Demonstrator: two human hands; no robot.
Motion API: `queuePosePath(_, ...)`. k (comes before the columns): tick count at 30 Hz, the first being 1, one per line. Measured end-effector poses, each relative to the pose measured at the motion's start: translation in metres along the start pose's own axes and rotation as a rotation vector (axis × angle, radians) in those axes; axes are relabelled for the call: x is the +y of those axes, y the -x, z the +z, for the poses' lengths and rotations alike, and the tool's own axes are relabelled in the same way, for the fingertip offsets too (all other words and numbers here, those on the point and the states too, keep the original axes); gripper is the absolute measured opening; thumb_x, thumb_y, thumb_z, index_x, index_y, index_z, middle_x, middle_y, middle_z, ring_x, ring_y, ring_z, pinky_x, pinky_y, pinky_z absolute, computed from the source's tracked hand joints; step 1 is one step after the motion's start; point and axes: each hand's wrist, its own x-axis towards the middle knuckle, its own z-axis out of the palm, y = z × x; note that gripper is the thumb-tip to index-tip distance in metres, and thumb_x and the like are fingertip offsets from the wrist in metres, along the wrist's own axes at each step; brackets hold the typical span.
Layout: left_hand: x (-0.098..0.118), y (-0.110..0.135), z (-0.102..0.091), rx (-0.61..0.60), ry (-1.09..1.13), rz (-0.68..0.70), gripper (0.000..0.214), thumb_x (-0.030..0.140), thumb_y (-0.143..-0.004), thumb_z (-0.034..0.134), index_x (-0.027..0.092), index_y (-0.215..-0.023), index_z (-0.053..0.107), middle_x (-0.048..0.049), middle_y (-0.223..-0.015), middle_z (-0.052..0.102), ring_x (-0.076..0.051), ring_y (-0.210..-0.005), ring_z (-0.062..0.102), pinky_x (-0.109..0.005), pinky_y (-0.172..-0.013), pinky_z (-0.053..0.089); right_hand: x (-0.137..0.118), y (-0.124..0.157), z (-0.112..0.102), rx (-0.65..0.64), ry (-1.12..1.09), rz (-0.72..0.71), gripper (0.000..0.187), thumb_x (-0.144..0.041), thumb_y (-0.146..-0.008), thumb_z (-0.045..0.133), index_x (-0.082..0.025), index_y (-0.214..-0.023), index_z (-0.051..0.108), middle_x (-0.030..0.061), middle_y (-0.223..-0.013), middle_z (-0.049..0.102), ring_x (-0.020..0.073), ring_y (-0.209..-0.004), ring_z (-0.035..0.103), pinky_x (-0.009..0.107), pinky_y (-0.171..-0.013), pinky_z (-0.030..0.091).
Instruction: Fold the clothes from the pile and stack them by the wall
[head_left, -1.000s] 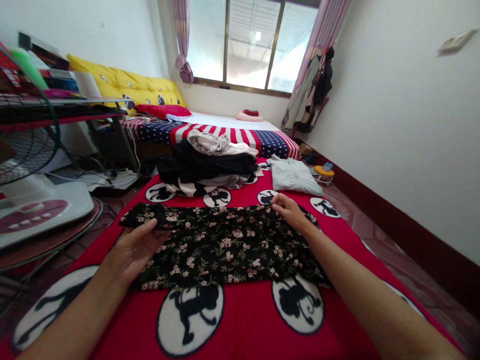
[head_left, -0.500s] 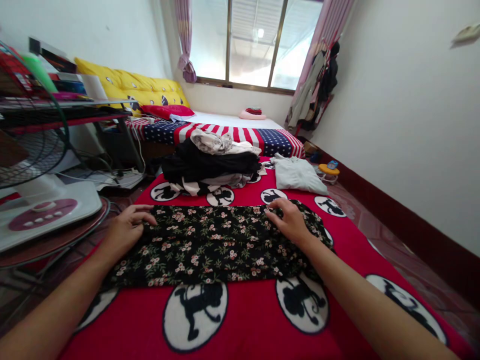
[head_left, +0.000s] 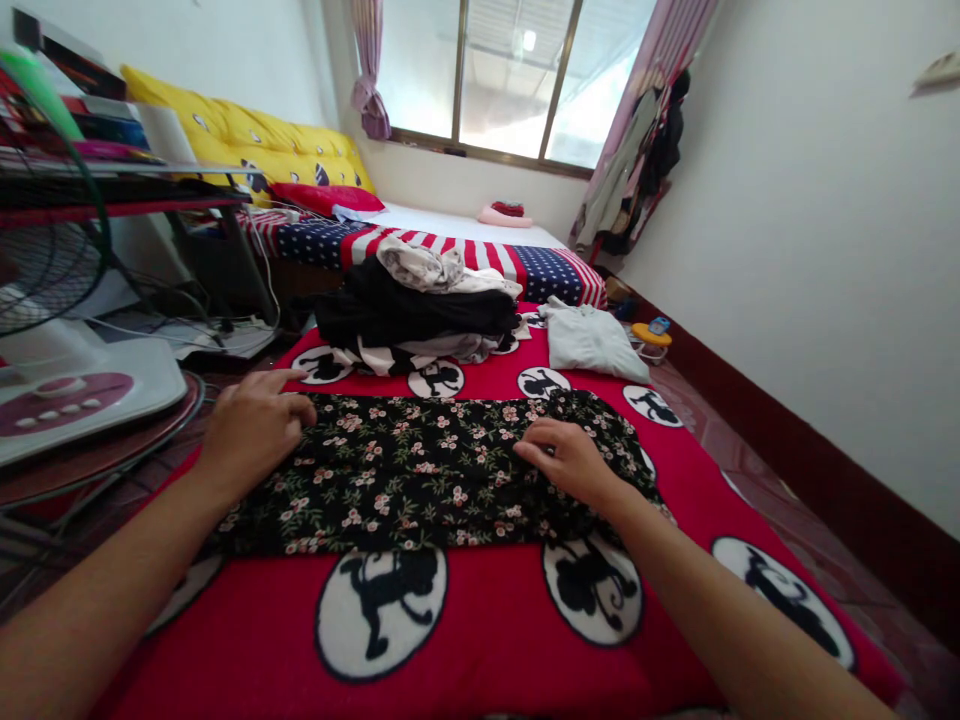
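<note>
A black floral garment (head_left: 420, 470) lies folded in a long strip across a red blanket (head_left: 487, 630) printed with black monkey circles. My left hand (head_left: 251, 425) rests on the garment's left end, fingers curled loosely with the index finger stretched out. My right hand (head_left: 566, 462) lies flat on the right part of the garment, palm down with its fingers pointing left. Neither hand lifts the cloth.
A heap of dark and light clothes (head_left: 416, 310) sits beyond the garment, with a folded pale grey garment (head_left: 589, 340) to its right. A white fan base (head_left: 82, 395) and a cluttered rack stand at the left. A flag-patterned bed (head_left: 450, 255) lies by the window.
The far edge of the floral garment has been folded toward me into a narrower strip. My left hand moved to its left end and my right hand slid nearer, pressing it flat.
</note>
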Motion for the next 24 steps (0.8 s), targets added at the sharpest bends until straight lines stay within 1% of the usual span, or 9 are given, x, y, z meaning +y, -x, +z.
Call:
queuePosePath(3, 0.029, -0.014, 0.017, 0.002, 0.18, 0.047, 0.03, 0.014, -0.078, 0.043, 0.019, -0.084, 0.072, -0.0094, -0.116, 0.064, -0.027, -0.108, 0.058, -0.043, -0.097, 0.044, 0.037, -0.02, -0.009, 0.283, -0.128, 0.355, 0.008, -0.024, -0.08, 0.065, -0.02, -0.084, 0.07, 0.001, -0.075, 0.065, 0.0148, -0.071, 0.058, 0.026, -0.068, 0.042)
queuePosePath(4, 0.039, -0.018, 0.024, -0.008, 0.252, 0.067, 0.031, 0.017, -0.08, 0.043, 0.019, -0.09, 0.071, -0.0087, -0.112, 0.066, -0.026, -0.104, 0.06, -0.04, -0.096, 0.045, 0.05, -0.027, -0.014, 0.335, -0.181, 0.48, 0.014, -0.021, -0.078, 0.065, -0.019, -0.091, 0.069, 0.0002, -0.071, 0.064, 0.0139, -0.066, 0.056, 0.025, -0.065, 0.043)
queuePosePath(6, 0.054, -0.024, 0.04, -0.026, 0.363, 0.087, 0.03, 0.026, -0.084, 0.044, 0.019, -0.097, 0.07, -0.0078, -0.106, 0.068, -0.025, -0.1, 0.062, -0.038, -0.094, 0.046, 0.074, -0.04, -0.022, 0.354, -0.265, 0.668, 0.027, -0.019, -0.078, 0.063, -0.016, -0.104, 0.067, -0.0026, -0.059, 0.058, 0.0118, -0.051, 0.05, 0.024, -0.054, 0.04)
queuePosePath(8, 0.064, -0.027, 0.055, -0.026, 0.43, 0.079, 0.031, 0.035, -0.086, 0.046, 0.019, -0.099, 0.069, -0.0079, -0.105, 0.069, -0.026, -0.101, 0.062, -0.038, -0.094, 0.046, 0.09, -0.049, -0.029, 0.322, -0.311, 0.758, 0.034, -0.02, -0.079, 0.062, -0.011, -0.111, 0.063, -0.0052, -0.05, 0.051, 0.0101, -0.041, 0.042, 0.023, -0.045, 0.036)
queuePosePath(10, 0.068, -0.028, 0.068, -0.016, 0.47, 0.048, 0.033, 0.041, -0.086, 0.048, 0.019, -0.098, 0.069, -0.0084, -0.103, 0.069, -0.026, -0.1, 0.061, -0.038, -0.092, 0.045, 0.099, -0.053, -0.033, 0.279, -0.358, 0.819, 0.038, -0.022, -0.078, 0.064, -0.008, -0.114, 0.062, -0.0069, -0.045, 0.047, 0.009, -0.037, 0.039, 0.022, -0.04, 0.033)
queuePosePath(13, 0.068, -0.027, 0.082, -0.008, 0.472, 0.012, 0.033, 0.045, -0.084, 0.051, 0.02, -0.095, 0.07, -0.0085, -0.101, 0.068, -0.027, -0.099, 0.061, -0.038, -0.091, 0.045, 0.103, -0.054, -0.033, 0.208, -0.4, 0.843, 0.04, -0.023, -0.076, 0.069, -0.011, -0.114, 0.065, -0.0084, -0.041, 0.044, 0.0077, -0.036, 0.037, 0.02, -0.038, 0.031)
queuePosePath(16, 0.066, -0.025, 0.089, -0.001, 0.441, -0.002, 0.033, 0.047, -0.083, 0.053, 0.021, -0.094, 0.07, -0.0079, -0.101, 0.067, -0.028, -0.099, 0.06, -0.039, -0.092, 0.044, 0.106, -0.056, -0.031, 0.151, -0.392, 0.833, 0.028, -0.021, -0.072, 0.07, -0.014, -0.099, 0.072, -0.0085, -0.038, 0.043, 0.0069, -0.035, 0.036, 0.019, -0.038, 0.03)
queuePosePath(20, 0.064, -0.024, 0.091, -0.011, 0.452, -0.022, 0.031, 0.047, -0.082, 0.054, 0.022, -0.091, 0.071, -0.0071, -0.1, 0.066, -0.027, -0.098, 0.06, -0.038, -0.09, 0.044, 0.114, -0.056, -0.034, 0.192, -0.296, 0.82, 0.012, -0.024, -0.074, 0.064, -0.014, -0.075, 0.07, -0.007, -0.039, 0.044, 0.0071, -0.035, 0.036, 0.02, -0.037, 0.03)
queuePosePath(24, 0.064, -0.025, 0.092, -0.014, 0.451, -0.019, 0.029, 0.044, -0.082, 0.054, 0.022, -0.09, 0.07, -0.0072, -0.098, 0.066, -0.027, -0.096, 0.06, -0.038, -0.09, 0.044, 0.124, -0.045, -0.044, 0.256, -0.1, 0.83, 0.025, -0.029, -0.078, 0.054, -0.016, -0.058, 0.061, -0.0047, -0.041, 0.044, 0.0094, -0.038, 0.04, 0.022, -0.041, 0.034)
